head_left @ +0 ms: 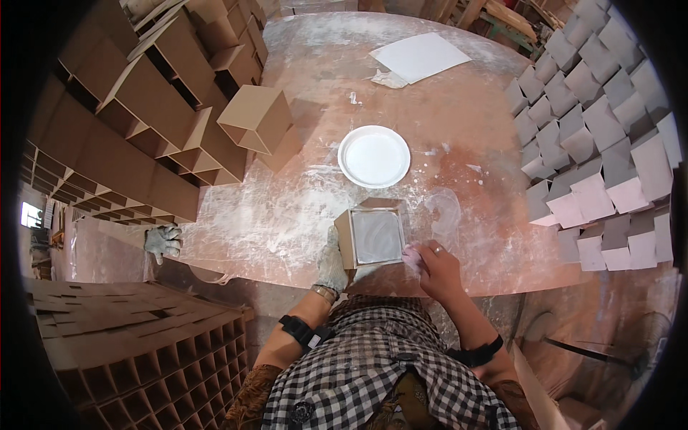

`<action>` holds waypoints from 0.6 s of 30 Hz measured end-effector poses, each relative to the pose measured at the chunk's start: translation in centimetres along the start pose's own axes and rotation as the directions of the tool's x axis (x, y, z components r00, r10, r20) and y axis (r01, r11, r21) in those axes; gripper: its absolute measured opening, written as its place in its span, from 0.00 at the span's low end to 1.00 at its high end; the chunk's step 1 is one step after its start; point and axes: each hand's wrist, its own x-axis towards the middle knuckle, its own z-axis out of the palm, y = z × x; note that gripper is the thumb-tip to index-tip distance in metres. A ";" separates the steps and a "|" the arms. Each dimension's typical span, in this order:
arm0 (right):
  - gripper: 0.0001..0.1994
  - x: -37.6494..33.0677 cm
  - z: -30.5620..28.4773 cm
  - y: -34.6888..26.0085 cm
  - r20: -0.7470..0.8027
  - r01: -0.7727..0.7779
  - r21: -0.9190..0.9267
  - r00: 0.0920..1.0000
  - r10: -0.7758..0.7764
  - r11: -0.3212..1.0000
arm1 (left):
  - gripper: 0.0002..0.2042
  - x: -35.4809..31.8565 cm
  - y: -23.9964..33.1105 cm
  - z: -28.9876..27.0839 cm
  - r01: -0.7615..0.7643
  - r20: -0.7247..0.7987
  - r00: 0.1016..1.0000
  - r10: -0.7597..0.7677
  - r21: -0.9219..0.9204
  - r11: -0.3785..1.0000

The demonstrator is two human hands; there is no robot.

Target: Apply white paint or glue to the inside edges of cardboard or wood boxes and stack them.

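Observation:
My left hand (332, 263), in a pale work glove, grips the left side of a small brown cardboard box (345, 240) near the table's front edge. The upper face of the box carries a wet-looking grey-white coat (377, 236). My bare right hand (437, 271) pinches a crumpled pinkish-white cloth or sponge (412, 258) against the box's right edge; its exact kind is unclear. Just beyond the box stands a round white dish (373, 158) with white matter inside.
Brown open boxes (165, 107) are stacked high on the left, with one box (256, 118) nearer the middle. White-coated boxes (591, 136) fill the right. A white sheet (421, 56) lies at the back of the smeared table (287, 215). A loose glove (163, 244) rests at the left edge.

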 end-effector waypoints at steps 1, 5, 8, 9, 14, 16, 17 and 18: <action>0.14 0.9 0.1 -0.2 -0.026 0.007 -0.063 1.000 -0.009 0.998 | 0.25 -0.1 -0.1 0.2 -0.011 -0.003 1.000 0.011 0.002 1.000; 0.11 7.2 2.6 0.2 -0.291 0.029 -0.191 0.953 -0.085 0.981 | 0.27 0.0 -0.5 0.2 -0.047 -0.004 0.999 0.047 0.093 0.995; 0.10 8.5 3.4 1.4 -0.348 0.026 -0.132 0.935 -0.070 0.991 | 0.28 1.2 -0.9 -0.5 -0.039 0.045 0.998 0.036 0.066 0.997; 0.11 7.7 3.2 0.9 -0.292 0.007 -0.124 0.956 -0.043 0.992 | 0.28 1.4 -1.0 -0.8 -0.040 0.057 0.998 0.039 0.025 0.999; 0.13 -1.9 0.8 -1.0 -0.137 0.043 -0.072 0.989 -0.052 0.997 | 0.27 0.6 -0.5 -0.1 -0.042 0.033 0.999 0.040 0.055 0.998; 0.13 -3.5 -0.1 -1.3 -0.086 0.051 -0.036 0.995 -0.054 0.998 | 0.27 0.5 -0.5 -0.3 -0.053 0.037 0.998 0.051 0.063 0.997; 0.13 -3.7 -0.6 -1.5 -0.069 0.056 0.008 0.996 -0.055 0.998 | 0.27 0.6 -0.6 -0.5 -0.053 0.028 0.998 0.052 0.053 0.997; 0.13 -3.7 -0.9 -1.5 -0.057 0.060 0.052 0.997 -0.057 0.997 | 0.28 0.5 -0.5 -0.2 -0.054 0.023 0.998 0.053 0.047 0.997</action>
